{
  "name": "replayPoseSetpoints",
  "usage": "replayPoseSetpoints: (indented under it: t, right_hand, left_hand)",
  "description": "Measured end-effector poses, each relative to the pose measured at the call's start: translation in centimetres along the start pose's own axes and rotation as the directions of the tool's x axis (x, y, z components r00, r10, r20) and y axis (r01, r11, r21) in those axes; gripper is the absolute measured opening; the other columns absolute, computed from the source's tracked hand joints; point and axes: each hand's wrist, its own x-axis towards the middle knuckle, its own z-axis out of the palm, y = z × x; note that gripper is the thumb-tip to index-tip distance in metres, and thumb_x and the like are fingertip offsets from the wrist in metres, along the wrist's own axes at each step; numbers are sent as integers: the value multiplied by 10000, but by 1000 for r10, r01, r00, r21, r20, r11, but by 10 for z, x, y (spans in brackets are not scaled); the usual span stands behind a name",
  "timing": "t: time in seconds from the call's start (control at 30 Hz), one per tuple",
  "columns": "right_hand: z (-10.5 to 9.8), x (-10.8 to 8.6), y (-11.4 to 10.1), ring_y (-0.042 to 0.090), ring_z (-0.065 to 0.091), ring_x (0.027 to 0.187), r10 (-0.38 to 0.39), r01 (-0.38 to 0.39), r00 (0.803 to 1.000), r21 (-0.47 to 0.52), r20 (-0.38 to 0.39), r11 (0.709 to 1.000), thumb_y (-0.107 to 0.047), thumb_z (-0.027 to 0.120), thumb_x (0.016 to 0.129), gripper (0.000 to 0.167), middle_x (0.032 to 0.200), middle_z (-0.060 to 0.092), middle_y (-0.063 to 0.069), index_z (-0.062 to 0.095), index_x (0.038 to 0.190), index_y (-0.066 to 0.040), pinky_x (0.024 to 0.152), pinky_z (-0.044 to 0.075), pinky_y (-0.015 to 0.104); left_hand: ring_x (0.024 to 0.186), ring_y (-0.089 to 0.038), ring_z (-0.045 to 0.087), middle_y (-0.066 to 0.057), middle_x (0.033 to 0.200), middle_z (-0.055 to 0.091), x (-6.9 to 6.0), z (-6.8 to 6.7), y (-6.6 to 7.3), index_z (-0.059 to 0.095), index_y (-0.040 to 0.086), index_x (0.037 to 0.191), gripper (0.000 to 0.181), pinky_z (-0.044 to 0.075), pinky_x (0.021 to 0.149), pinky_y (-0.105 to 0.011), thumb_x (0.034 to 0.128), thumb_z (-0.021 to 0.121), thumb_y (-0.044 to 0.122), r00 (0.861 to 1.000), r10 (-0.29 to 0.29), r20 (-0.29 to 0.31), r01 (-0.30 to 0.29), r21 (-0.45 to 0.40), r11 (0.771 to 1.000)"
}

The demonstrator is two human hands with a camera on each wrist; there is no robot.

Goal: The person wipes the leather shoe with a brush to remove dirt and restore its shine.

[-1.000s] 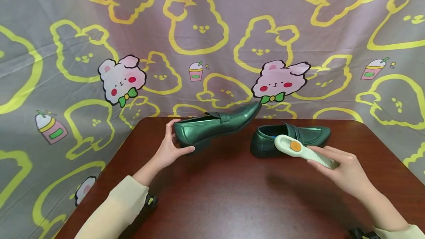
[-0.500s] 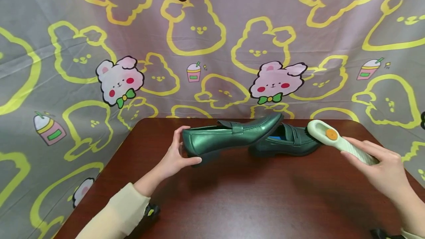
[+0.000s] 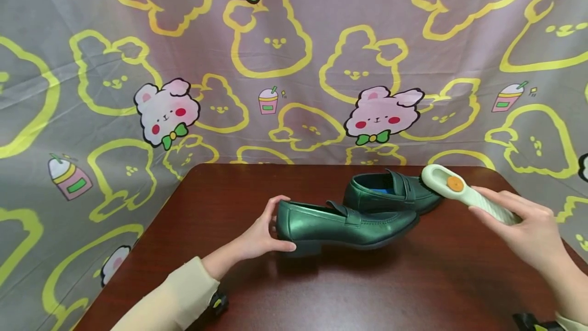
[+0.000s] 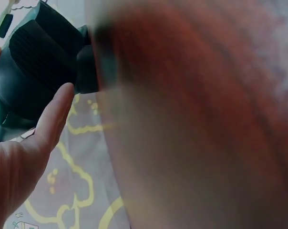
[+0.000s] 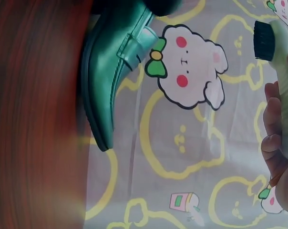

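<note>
My left hand [image 3: 259, 234] grips a green loafer [image 3: 331, 226] round its heel, thumb low on the near side. The loafer is low over the table, toe pointing right; whether its heel touches the wood I cannot tell. In the left wrist view the thumb lies by the dark heel block [image 4: 89, 69]. My right hand [image 3: 528, 223] holds a pale green shoe brush [image 3: 452, 185] by its handle, an orange button on its head. The dark bristles [image 5: 264, 40] show in the right wrist view. Behind the held shoe is a second green loafer [image 3: 372, 193], partly covered by it and the brush.
Both shoes are over a reddish-brown wooden table [image 3: 229, 188]. A grey cloth [image 3: 294, 132] with yellow bear outlines and rabbit faces hangs behind and beside it. Something blue [image 3: 381, 191] shows inside the rear loafer.
The left hand has brought its loafer down and to the right, from tilted toe-up to nearly level. The right hand has moved the brush rightward, then stayed almost still.
</note>
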Motion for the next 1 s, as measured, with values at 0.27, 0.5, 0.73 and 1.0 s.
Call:
replayPoseSetpoints:
  t: [0.27, 0.5, 0.73, 1.0]
  right_hand:
    - [14, 6, -5, -63, 454, 724, -28, 27, 997, 16, 70, 1000, 55, 830, 639, 458, 913, 635, -194, 751, 1070, -79, 617, 314, 115]
    - [28, 11, -10, -41, 407, 666, -77, 72, 987, 41, 138, 997, 40, 837, 643, 470, 779, 582, -120, 745, 1084, -95, 554, 303, 159]
    - [37, 15, -12, -38, 385, 649, -102, 96, 983, 44, 155, 994, 22, 845, 637, 465, 746, 540, -134, 745, 1075, -101, 540, 290, 169]
    - [44, 18, -13, -37, 371, 637, -124, 115, 979, 64, 159, 991, 23, 852, 617, 481, 713, 501, -133, 745, 1070, -96, 529, 283, 169]
  left_hand:
    - [950, -299, 615, -223, 1233, 488, 5, -2, -7, 147, 306, 1485, 982, 538, 646, -412, 790, 811, 102, 993, -119, 3, 119, 15, 993]
    - [1021, -371, 579, -243, 1396, 304, 9, -7, -6, 85, 417, 1510, 953, 538, 636, -545, 879, 723, 95, 985, -167, 38, 170, -82, 982]
    - [1118, -324, 538, -191, 1413, 263, 11, -11, -7, 71, 336, 1506, 1081, 528, 808, -435, 776, 817, 51, 991, -77, 112, 78, -7, 997]
    - [1240, -318, 438, -164, 1439, 255, 11, -16, -5, 6, 327, 1514, 1186, 451, 947, -357, 729, 863, 92, 989, -27, 147, 14, 87, 996]
